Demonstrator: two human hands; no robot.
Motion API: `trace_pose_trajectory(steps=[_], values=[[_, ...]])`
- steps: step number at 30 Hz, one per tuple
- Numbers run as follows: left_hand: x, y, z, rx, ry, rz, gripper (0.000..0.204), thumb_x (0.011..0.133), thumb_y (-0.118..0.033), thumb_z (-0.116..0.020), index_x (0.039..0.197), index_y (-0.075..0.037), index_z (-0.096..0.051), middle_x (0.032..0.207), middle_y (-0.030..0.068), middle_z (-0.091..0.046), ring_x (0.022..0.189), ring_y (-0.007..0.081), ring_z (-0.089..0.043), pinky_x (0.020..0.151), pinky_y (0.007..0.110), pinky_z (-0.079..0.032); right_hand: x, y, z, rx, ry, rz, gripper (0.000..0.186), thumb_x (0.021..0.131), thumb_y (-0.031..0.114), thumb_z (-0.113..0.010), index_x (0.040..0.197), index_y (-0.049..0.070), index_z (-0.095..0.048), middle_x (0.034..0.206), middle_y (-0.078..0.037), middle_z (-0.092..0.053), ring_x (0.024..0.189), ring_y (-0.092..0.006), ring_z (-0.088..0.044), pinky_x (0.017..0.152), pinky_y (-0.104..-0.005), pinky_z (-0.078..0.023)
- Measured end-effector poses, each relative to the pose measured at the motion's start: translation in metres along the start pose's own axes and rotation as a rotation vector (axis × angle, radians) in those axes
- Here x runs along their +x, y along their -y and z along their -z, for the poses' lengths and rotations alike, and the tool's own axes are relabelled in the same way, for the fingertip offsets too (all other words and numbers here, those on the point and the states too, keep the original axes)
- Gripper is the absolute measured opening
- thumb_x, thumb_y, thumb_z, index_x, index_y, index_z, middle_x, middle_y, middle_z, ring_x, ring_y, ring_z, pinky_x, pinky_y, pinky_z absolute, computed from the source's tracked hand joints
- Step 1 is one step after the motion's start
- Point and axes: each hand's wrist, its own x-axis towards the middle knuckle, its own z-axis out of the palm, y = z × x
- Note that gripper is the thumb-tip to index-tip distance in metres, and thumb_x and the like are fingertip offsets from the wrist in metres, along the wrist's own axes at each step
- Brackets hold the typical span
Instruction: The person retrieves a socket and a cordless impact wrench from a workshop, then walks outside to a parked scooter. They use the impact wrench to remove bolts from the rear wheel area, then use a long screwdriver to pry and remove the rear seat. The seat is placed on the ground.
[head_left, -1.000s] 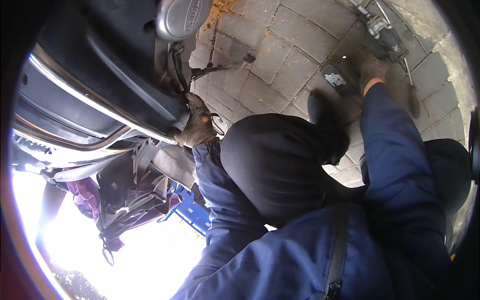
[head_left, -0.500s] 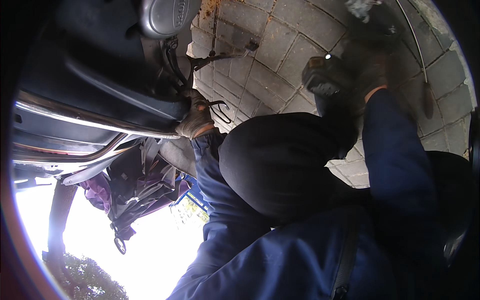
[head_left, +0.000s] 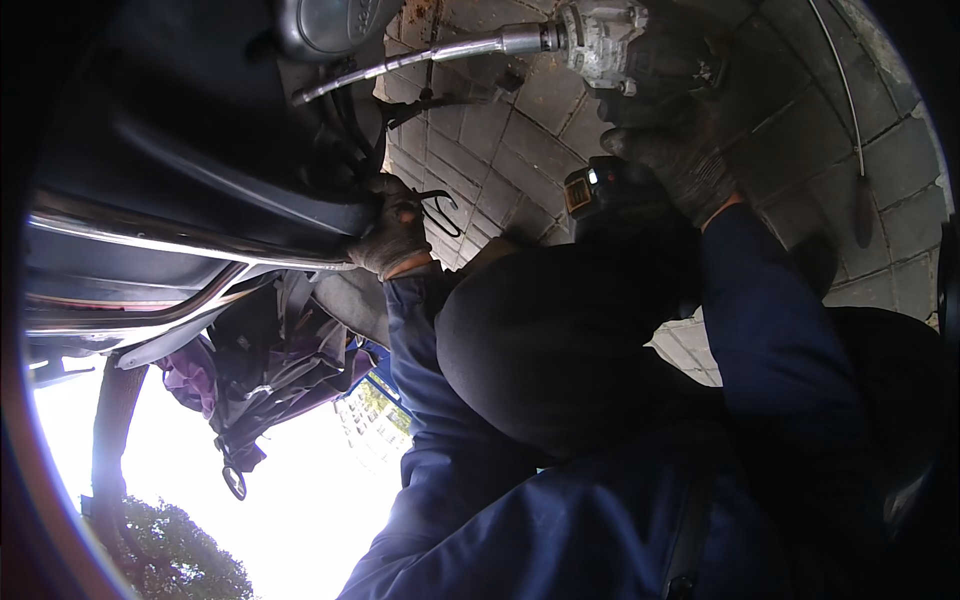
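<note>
In my gloved right hand point(head_left: 685, 165), a power wrench with a silver metal head point(head_left: 603, 45) is gripped by its dark handle. A long shiny extension bar point(head_left: 415, 65) runs left from it, its tip over the scooter's dark underside. The tool's battery point(head_left: 585, 190) shows below the hand, near my knee. My gloved left hand point(head_left: 392, 235) is closed at the lower edge of the scooter's dark body panel point(head_left: 230, 180). Black bent wire loops point(head_left: 440, 215) stick out beside its fingers; what lies inside that grip is hidden.
A round grey cover point(head_left: 330, 25) is at the top left of the scooter. On the paving bricks point(head_left: 530, 145) at right lies a long thin rod with a dark handle point(head_left: 863, 212). My bent knee point(head_left: 540, 340) is between my arms. A purple and black cloth point(head_left: 270, 350) hangs at left.
My right hand has lifted the power wrench from the blurred area at right, and its extension bar now points left toward the scooter. My left hand has stayed in place.
</note>
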Motion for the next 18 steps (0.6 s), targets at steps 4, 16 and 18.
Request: trace_pose_trajectory(steps=[4,16,18], values=[[0.01,-0.015,0.006,-0.044,-0.009,0.189,0.041,0.075,-0.03,-0.057,0.107,-0.004,-0.057,0.1,0.0092,-0.062,0.088,0.0259,-0.06,0.073,0.042,-0.05,0.003,0.007,-0.005,-0.312,0.04,0.015,0.033,0.065,0.018,-0.072,0.095,0.006,-0.065,0.088,-0.005,-0.066,0.079,-0.0164,-0.061,0.069,-0.0306,-0.05],[0.01,-0.029,0.013,-0.05,-0.063,0.28,0.038,0.072,-0.026,-0.06,0.103,-0.005,-0.057,0.099,0.0079,-0.06,0.091,0.0233,-0.057,0.076,0.04,-0.048,-0.007,-0.006,-0.051,-0.284,0.048,0.29,0.027,0.077,0.024,-0.059,0.1,0.01,-0.058,0.089,-0.005,-0.064,0.085,-0.0205,-0.062,0.074,-0.0344,-0.052],[0.013,-0.036,0.021,-0.121,0.003,0.393,0.041,0.07,-0.023,-0.062,0.106,-0.004,-0.055,0.104,0.0094,-0.058,0.096,0.0237,-0.054,0.079,0.041,-0.047,-0.009,-0.008,-0.06,-0.14,0.019,0.386,0.029,0.073,0.023,-0.063,0.097,0.006,-0.058,0.084,-0.007,-0.064,0.08,-0.0211,-0.063,0.071,-0.033,-0.053]])
